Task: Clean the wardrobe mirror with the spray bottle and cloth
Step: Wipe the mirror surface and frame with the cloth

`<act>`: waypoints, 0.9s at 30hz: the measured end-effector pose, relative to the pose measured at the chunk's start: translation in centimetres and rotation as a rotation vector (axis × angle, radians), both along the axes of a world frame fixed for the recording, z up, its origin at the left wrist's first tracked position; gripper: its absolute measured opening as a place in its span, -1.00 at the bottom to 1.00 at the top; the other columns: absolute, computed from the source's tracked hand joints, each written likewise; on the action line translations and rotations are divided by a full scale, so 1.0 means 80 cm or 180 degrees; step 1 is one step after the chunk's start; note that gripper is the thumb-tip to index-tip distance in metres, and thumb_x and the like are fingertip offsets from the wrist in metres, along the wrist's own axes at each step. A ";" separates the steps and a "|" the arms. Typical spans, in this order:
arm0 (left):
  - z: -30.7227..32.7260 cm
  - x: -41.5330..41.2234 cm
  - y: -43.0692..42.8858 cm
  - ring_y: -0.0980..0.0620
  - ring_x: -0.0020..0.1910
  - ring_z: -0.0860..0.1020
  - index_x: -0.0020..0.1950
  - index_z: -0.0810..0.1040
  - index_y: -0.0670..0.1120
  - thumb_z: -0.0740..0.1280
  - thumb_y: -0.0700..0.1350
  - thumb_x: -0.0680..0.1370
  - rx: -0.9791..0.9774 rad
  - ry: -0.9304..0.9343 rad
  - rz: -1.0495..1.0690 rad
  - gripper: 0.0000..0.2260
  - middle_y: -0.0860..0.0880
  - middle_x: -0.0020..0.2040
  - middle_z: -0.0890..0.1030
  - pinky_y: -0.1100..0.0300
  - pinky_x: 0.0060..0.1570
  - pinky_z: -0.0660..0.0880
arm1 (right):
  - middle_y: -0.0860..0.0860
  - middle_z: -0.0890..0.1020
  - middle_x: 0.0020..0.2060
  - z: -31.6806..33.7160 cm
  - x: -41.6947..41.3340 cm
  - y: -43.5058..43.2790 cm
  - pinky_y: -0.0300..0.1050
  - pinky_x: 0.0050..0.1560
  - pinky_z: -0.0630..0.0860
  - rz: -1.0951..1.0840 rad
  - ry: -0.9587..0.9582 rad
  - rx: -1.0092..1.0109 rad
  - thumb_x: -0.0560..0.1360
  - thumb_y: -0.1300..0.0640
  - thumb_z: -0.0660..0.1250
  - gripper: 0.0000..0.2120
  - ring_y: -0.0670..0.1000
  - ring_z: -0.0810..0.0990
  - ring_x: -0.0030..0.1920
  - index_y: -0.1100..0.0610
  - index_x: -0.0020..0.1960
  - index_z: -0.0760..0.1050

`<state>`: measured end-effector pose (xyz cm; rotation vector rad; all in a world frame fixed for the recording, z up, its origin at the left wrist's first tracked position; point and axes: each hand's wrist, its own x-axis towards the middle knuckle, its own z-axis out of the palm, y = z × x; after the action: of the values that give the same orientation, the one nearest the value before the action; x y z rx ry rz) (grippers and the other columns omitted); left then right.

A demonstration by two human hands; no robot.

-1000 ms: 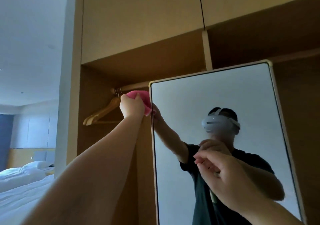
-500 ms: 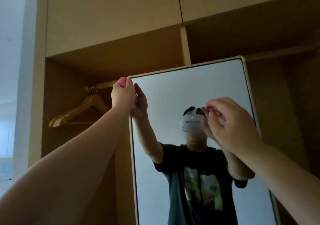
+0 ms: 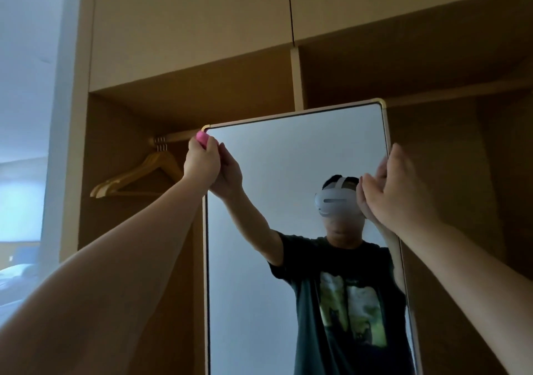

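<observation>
Two-handed at wardrobe mirror (image 3: 288, 158): left hand (image 3: 202, 164) gripping pink cloth (image 3: 202, 139) against top-left corner; right hand (image 3: 398, 193) by right edge, fingers (image 3: 367, 185) loosely curled, empty.

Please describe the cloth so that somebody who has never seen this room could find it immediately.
Find the tall mirror at the wooden wardrobe and go to its top left corner. There the left hand grips a small bunched cloth. It is bright pink, the only vivid colour beside the pale wooden hangers and the grey glass.
</observation>
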<state>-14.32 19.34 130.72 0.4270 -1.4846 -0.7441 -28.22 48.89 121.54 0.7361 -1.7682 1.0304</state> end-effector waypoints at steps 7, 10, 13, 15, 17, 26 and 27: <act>-0.023 0.006 -0.001 0.10 -0.17 0.45 0.35 0.33 -0.05 0.05 0.09 0.64 -0.0036 -0.0205 -0.0023 -0.65 0.12 -0.16 0.42 0.09 -0.06 0.41 | 0.20 0.29 0.44 -0.005 0.010 -0.003 0.12 0.10 0.54 0.0025 -0.0149 0.0145 0.59 -0.06 0.20 -0.30 0.23 0.49 0.25 0.24 0.56 -0.03; -0.035 0.005 -0.003 0.20 -0.23 0.42 0.36 0.32 -0.06 0.05 0.07 0.65 -0.0047 -0.0212 -0.0003 -0.65 0.13 -0.16 0.42 0.12 -0.09 0.39 | 0.19 0.23 0.49 -0.012 0.013 -0.002 0.09 0.18 0.47 0.0059 -0.0166 0.0131 0.59 -0.04 0.21 -0.30 0.22 0.41 0.35 0.24 0.55 -0.02; -0.049 0.002 -0.003 0.22 -0.23 0.43 0.34 0.34 -0.06 0.06 0.06 0.65 -0.0109 -0.0144 0.0010 -0.67 0.12 -0.15 0.45 0.15 -0.10 0.39 | 0.19 0.20 0.50 -0.023 0.016 0.000 0.05 0.18 0.47 0.0074 -0.0139 0.0135 0.59 -0.03 0.22 -0.30 0.21 0.38 0.37 0.25 0.55 -0.02; -0.058 0.002 -0.002 0.20 -0.21 0.46 0.33 0.35 -0.05 0.06 0.06 0.65 -0.0099 -0.0113 -0.0022 -0.68 0.11 -0.14 0.47 0.15 -0.09 0.40 | 0.20 0.19 0.51 -0.031 0.017 0.000 0.05 0.17 0.47 0.0055 -0.0153 0.0157 0.58 -0.03 0.23 -0.29 0.22 0.38 0.38 0.25 0.55 -0.02; -0.066 0.004 -0.002 0.18 -0.17 0.47 0.32 0.34 -0.05 0.06 0.05 0.65 -0.0055 -0.0138 -0.0076 -0.69 0.10 -0.12 0.47 0.14 -0.07 0.41 | 0.20 0.17 0.52 -0.038 0.017 0.000 0.06 0.20 0.46 0.0054 -0.0196 0.0166 0.58 -0.02 0.23 -0.28 0.23 0.37 0.39 0.25 0.55 -0.03; -0.105 0.005 -0.002 0.26 -0.19 0.47 0.33 0.35 -0.03 0.07 0.06 0.65 -0.0045 -0.0143 -0.0121 -0.69 0.15 -0.12 0.50 0.33 -0.21 0.36 | 0.19 0.16 0.52 -0.070 0.022 0.003 0.05 0.25 0.44 0.0189 -0.0343 0.0205 0.57 -0.01 0.25 -0.25 0.22 0.34 0.41 0.25 0.56 -0.05; -0.109 0.005 -0.002 0.26 -0.18 0.47 0.32 0.35 -0.02 0.07 0.06 0.65 -0.0043 -0.0148 -0.0111 -0.70 0.16 -0.12 0.50 0.31 -0.18 0.36 | 0.19 0.18 0.51 -0.073 0.023 0.003 0.04 0.25 0.43 0.0202 -0.0354 0.0190 0.57 -0.01 0.25 -0.26 0.21 0.34 0.41 0.25 0.56 -0.05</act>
<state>-13.93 19.15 122.01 0.4115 -1.5432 -0.7558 -26.38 49.14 115.68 0.7895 -1.8883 1.0828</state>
